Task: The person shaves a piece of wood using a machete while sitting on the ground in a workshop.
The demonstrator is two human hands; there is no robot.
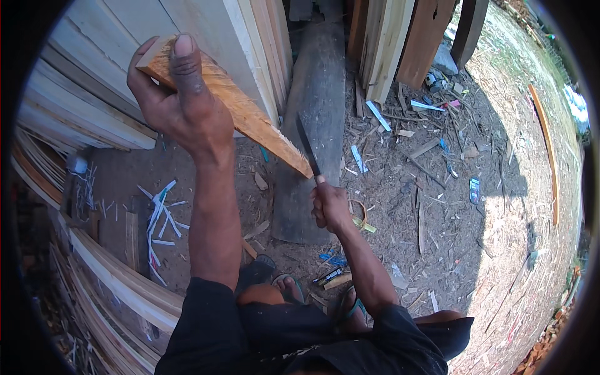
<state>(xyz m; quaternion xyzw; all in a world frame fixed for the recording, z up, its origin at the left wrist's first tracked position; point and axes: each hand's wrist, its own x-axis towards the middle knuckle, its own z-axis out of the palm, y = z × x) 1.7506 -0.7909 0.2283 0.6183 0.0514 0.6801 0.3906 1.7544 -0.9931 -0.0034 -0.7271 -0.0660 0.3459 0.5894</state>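
Observation:
My left hand (181,103) grips the thick end of a tapered piece of wood (240,119), its thumb lying along the top. The wood slants down to the right and narrows to a thin tip, with a rough, chipped upper edge. My right hand (331,205) is closed round the handle of a knife (305,142) with a long dark blade. The blade points up and a little left, close beside the wood's thin tip; whether they touch I cannot tell. Beneath both lies a wide grey plank (315,81) on the ground.
Boards (250,50) lean upright behind the wood, and more stand at the right of the plank (390,50). Stacked strips (119,269) fill the lower left. White scraps (159,219), chips and litter cover the dirt. A long wooden strip (547,150) lies in sunlight at far right.

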